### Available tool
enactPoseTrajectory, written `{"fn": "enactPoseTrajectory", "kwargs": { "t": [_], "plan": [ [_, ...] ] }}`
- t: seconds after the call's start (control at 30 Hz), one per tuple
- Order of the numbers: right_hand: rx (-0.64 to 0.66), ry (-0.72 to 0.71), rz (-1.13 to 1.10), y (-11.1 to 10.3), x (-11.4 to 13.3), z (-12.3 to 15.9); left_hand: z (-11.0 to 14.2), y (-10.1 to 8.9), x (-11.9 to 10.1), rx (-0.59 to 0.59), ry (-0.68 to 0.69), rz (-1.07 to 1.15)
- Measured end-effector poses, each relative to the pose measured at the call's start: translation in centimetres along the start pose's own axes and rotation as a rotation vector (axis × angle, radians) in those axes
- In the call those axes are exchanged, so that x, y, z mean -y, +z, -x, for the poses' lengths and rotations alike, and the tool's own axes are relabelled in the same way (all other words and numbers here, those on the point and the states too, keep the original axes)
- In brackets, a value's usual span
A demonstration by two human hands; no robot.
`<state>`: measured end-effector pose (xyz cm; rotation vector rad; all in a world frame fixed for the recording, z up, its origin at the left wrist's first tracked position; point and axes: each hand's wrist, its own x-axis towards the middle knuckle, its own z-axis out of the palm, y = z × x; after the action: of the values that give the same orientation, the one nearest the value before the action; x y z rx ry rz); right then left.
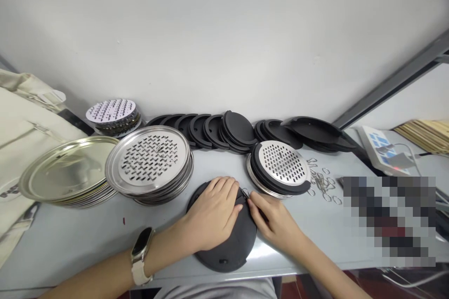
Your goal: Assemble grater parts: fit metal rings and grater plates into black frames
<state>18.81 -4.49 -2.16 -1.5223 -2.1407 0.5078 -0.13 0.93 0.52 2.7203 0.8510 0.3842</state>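
Black disc (229, 250) beneath left hand (210, 215), touching right hand (273, 219).

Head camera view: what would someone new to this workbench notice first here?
The two bare hands stand out at the front: the left hand lies on a round black disc, and the right hand is at a small wire loop on its edge. Left of them sits a stack of perforated steel discs. To their right lies a perforated steel disc in a black rim, beside scattered wire rings.
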Motion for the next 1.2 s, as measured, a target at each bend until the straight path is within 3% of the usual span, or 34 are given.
{"fn": "enactPoseTrajectory", "kwargs": {
  "t": [0.63, 0.83, 1.0, 1.2],
  "plan": [
    [-0.041, -0.050, 0.008, 0.1, -0.3, 0.3, 0.2, 0.1, -0.3, -0.008, -0.022, 0.024],
    [-0.075, -0.258, 0.070, 0.6, 0.3, 1.1, -0.2, 0.1, 0.1, -0.054, -0.075, 0.006],
    [-0.179, -0.085, -0.001, 0.7, 0.6, 1.0, -0.3, 0.0, 0.3, -0.062, -0.080, 0.006],
    [-0.207, -0.019, -0.031, 0.7, 0.5, 0.6, 0.1, -0.3, 0.5, -0.038, -0.030, 0.037]
  ]
}}
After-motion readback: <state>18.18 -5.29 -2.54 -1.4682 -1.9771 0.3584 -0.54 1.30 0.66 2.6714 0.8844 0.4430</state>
